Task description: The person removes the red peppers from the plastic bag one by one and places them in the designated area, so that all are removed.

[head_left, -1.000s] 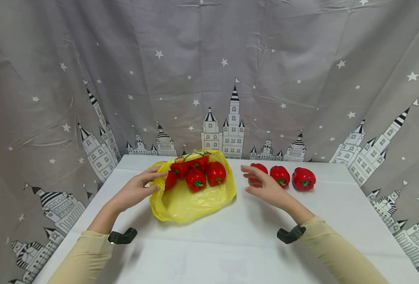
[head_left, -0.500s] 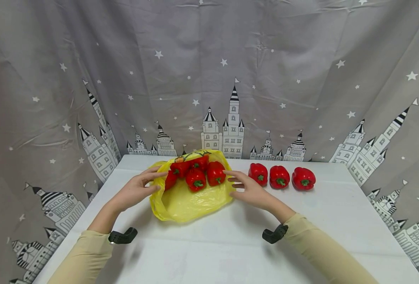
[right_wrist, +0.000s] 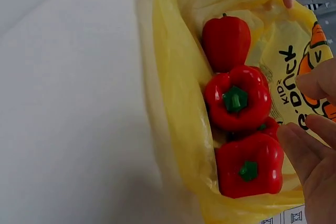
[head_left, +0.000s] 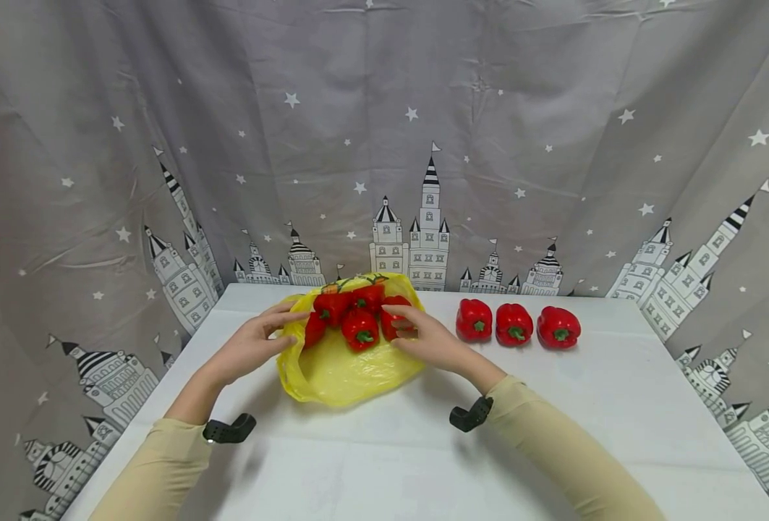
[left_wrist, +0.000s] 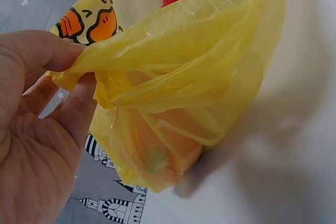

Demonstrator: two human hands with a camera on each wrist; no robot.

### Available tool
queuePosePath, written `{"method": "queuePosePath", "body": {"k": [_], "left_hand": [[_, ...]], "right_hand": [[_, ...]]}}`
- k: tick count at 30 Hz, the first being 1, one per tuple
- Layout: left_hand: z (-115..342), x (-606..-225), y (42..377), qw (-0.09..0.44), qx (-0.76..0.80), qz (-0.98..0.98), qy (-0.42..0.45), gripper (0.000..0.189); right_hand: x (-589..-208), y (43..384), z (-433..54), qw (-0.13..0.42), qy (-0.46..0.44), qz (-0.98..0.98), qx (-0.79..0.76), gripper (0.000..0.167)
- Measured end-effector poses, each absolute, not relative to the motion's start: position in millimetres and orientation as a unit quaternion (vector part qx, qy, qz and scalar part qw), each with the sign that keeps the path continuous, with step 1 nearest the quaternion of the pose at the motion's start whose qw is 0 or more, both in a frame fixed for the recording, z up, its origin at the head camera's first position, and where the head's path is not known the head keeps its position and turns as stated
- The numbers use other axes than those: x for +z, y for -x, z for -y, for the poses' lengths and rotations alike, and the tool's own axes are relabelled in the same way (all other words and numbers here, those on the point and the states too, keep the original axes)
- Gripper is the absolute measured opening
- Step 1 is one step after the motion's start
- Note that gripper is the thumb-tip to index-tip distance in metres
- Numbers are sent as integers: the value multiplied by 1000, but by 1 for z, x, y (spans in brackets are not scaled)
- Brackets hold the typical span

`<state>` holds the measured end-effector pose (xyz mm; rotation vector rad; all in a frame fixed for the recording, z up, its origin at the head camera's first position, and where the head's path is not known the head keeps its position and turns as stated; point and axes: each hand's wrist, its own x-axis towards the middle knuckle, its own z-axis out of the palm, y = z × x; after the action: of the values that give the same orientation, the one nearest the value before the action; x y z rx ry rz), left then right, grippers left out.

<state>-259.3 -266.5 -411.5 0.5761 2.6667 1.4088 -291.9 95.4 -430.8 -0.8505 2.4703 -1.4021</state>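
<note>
Head view: the right hand (head_left: pixel 430 341), fingers apart, has moved to a bell pepper (right_wrist: pixel 249 166), contact unclear but seemingly graspable, inside the plastic bag (head_left: pixel 351 382) the left hand (head_left: pixel 250 349) pinches.

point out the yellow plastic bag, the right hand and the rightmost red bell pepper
Yellow plastic bag (head_left: pixel 351 380): head view, bare part near its front edge
Right hand (head_left: pixel 432 343): head view, back of the hand
Rightmost red bell pepper (head_left: pixel 558 323): head view, skin above its stem
</note>
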Motion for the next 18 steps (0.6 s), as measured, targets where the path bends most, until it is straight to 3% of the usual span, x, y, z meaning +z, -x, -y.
{"method": "queuePosePath", "body": {"k": [18], "left_hand": [[258, -406, 266, 32, 484, -860, -159, 46]], "right_hand": [[-427, 321, -54, 12, 314, -883, -349, 47]]}}
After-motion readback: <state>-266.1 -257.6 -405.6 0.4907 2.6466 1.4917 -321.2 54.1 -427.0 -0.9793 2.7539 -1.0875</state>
